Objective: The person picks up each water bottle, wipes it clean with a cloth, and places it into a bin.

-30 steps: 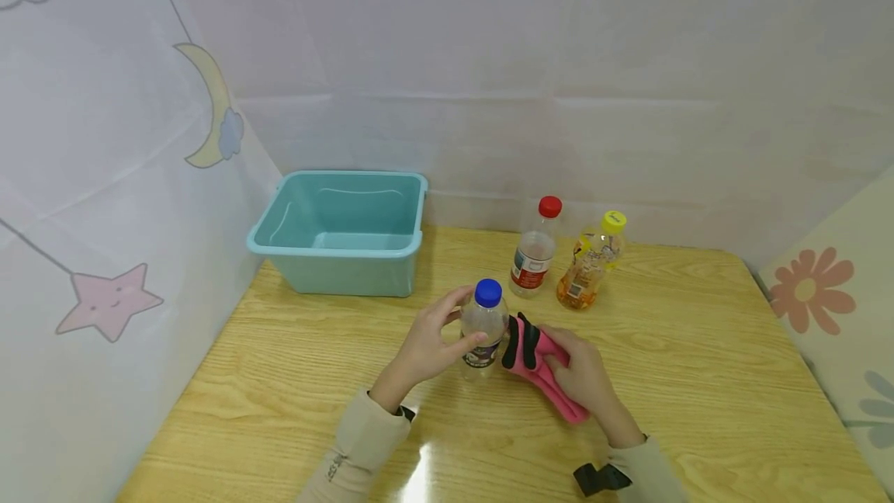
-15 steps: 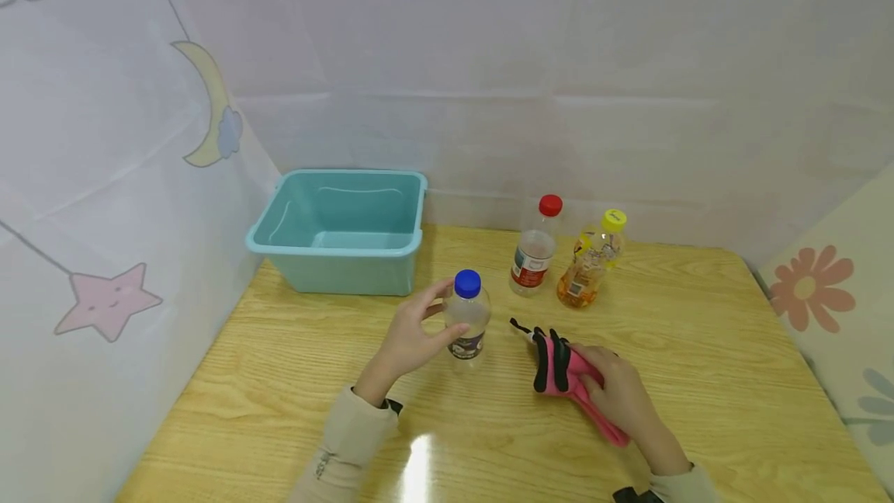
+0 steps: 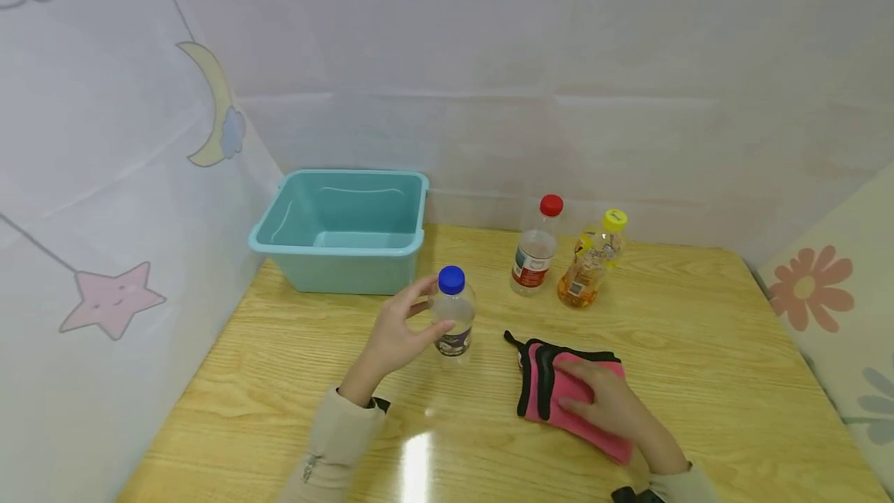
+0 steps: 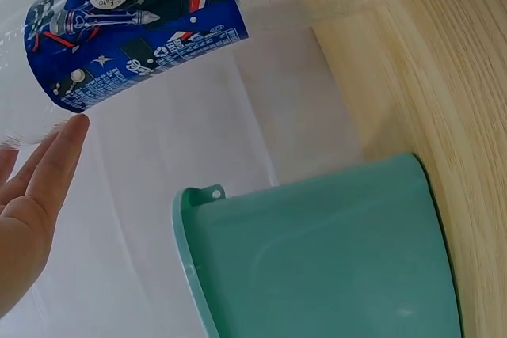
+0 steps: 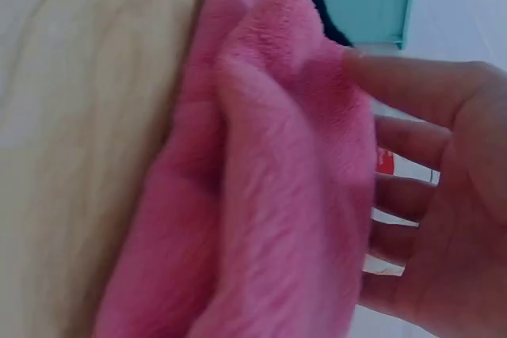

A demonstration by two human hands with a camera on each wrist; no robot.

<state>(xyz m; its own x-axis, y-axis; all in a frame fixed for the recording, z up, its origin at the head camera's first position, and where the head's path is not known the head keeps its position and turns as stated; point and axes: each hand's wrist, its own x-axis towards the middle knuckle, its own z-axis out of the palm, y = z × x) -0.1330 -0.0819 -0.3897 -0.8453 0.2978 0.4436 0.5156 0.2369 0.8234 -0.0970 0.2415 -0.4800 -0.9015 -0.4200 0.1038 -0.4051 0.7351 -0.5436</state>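
My left hand [image 3: 394, 340] holds a clear plastic bottle [image 3: 454, 341] with a blue cap, thumb in front and fingers around the far side. The bottle is upright, and its dark blue label [image 4: 135, 33] fills the top of the left wrist view. To its right, a pink towel [image 3: 576, 427] with black edging and a small black loop lies on the table. Over it rests my right hand [image 3: 611, 406], fingers spread and relaxed. The right wrist view shows the towel's [image 5: 277, 180] fuzzy folds with the fingers along one side.
A teal plastic basin [image 3: 349, 252] stands at the back left. Behind the towel are a red-capped bottle [image 3: 532, 258] and a yellow-capped bottle [image 3: 581, 278] with orange contents. A pale printed cloth backdrop [image 3: 489, 123] surrounds the wooden table [image 3: 698, 348].
My left hand has carried the blue-capped bottle left, away from the towel. My right hand has moved right with the towel, which has gone from bunched up to lying flatter, its grip loosened.
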